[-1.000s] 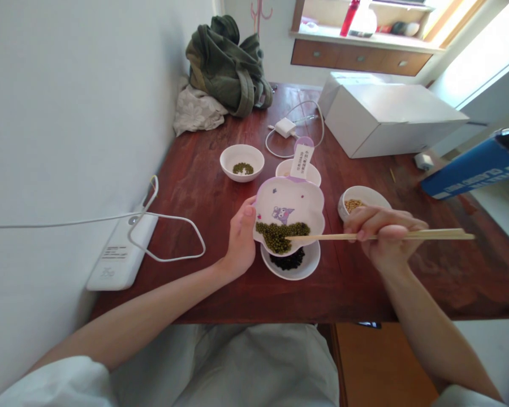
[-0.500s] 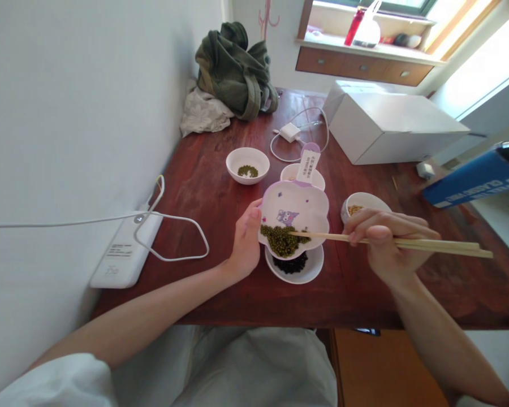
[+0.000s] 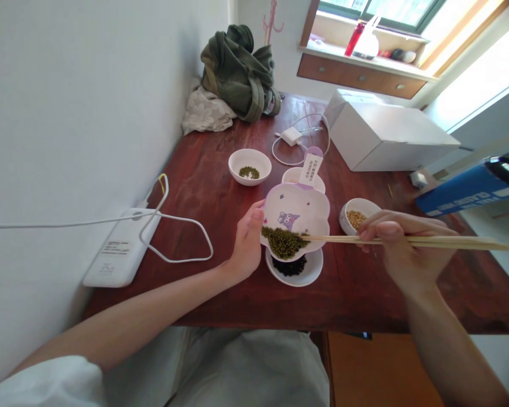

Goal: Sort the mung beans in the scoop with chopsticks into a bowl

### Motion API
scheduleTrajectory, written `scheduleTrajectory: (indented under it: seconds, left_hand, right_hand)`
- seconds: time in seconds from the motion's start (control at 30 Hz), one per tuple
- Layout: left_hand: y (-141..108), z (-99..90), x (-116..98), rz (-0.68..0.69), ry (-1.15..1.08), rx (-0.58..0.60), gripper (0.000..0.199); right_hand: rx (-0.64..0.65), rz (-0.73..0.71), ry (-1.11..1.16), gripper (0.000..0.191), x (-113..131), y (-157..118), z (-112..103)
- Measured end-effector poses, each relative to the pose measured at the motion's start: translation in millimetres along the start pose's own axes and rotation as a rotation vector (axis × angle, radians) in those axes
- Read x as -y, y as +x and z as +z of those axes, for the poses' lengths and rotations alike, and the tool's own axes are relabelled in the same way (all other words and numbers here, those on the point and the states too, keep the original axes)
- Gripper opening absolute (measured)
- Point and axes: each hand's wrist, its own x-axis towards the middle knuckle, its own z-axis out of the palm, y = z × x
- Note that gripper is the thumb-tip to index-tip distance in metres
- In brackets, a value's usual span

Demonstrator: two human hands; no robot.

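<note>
My left hand [image 3: 248,243] grips the left rim of a white, lilac-edged scalloped plate [image 3: 311,209], thumb on top. The plate is tilted, with mung beans [image 3: 285,243] gathered along its lower edge. Between the closed fingers of my right hand [image 3: 411,243] lies a pair of chopsticks [image 3: 453,243], their tips touching the right side of the beans. Under the plate stands a white bowl [image 3: 311,277] of black beans [image 3: 289,267], partly covered. Behind the plate is another white bowl [image 3: 318,181], its contents mostly hidden. Close to my right fingers stands a bowl [image 3: 369,204] of yellowish beans [image 3: 356,219].
A white bowl [image 3: 259,160] with some mung beans stands beyond my left hand. On the left lie a white power bank [image 3: 119,249] and its cable. A charger [image 3: 291,136], a white box [image 3: 394,135], a green bag [image 3: 233,73] and a blue bottle [image 3: 470,186] stand farther back.
The chopsticks' tips have moved slightly right across the beans, and my right hand has shifted right, showing more of the yellowish beans. My left hand still holds the plate.
</note>
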Motion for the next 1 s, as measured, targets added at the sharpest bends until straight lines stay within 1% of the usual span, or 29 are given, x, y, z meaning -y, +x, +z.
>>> scheduleTrajectory:
  seconds: [0.03, 0.1, 0.13, 0.23, 0.3, 0.37, 0.43, 0.47, 0.53, 0.6, 0.67, 0.83, 0.93, 1.0]
  left_hand:
    - [0, 0.0, 0, 0.003, 0.004, -0.002, 0.065]
    - [0, -0.2, -1, 0.004, 0.011, -0.006, 0.064]
    - [0, -0.2, -1, 0.001, 0.012, -0.007, 0.064]
    - [0, 0.0, -1, -0.005, 0.015, -0.02, 0.065]
    - [0, 0.4, -1, -0.007, 0.008, -0.024, 0.066]
    - [0, 0.7, -1, -0.008, -0.011, -0.014, 0.065]
    - [0, 0.9, -1, -0.005, -0.021, -0.008, 0.065]
    - [0, 1.0, -1, -0.001, -0.019, -0.008, 0.065]
    - [0, 1.1, -2, 0.005, -0.015, -0.009, 0.065]
    - [0, 1.3, -2, 0.006, -0.021, -0.004, 0.066]
    - [-1, 1.5, -2, 0.009, -0.029, 0.002, 0.066]
    - [-1, 1.3, -2, 0.004, -0.028, -0.005, 0.064]
    - [0, 0.7, -2, -0.006, -0.018, -0.014, 0.066]
    - [0, 0.5, -2, -0.007, -0.02, -0.017, 0.067]
  right_hand:
    - [0.012, 0.005, 0.015, 0.036, 1, -2, 3]
    - [-0.013, -0.019, 0.053, 0.033, 4, -6, 11]
    - [-0.025, -0.039, 0.075, 0.033, 5, -7, 15]
    - [-0.005, -0.087, 0.128, 0.036, 8, -7, 22]
    - [-0.007, -0.099, 0.129, 0.037, 10, -6, 19]
    - [-0.064, -0.098, 0.092, 0.035, 11, -5, 12]
    - [-0.135, -0.106, -0.001, 0.033, 13, -6, 3]
    - [-0.149, -0.106, -0.063, 0.031, 15, -7, 0]
    - [-0.121, -0.08, -0.178, 0.028, 19, -13, -4]
    - [-0.056, -0.046, -0.221, 0.024, 25, -20, -3]
    - [-0.019, -0.059, -0.202, 0.019, 30, -27, 3]
    - [0.032, -0.168, -0.104, 0.014, 37, -35, 17]
    - [-0.008, -0.192, -0.053, 0.014, 36, -34, 15]
    - [-0.04, -0.179, -0.001, 0.019, 34, -32, 11]
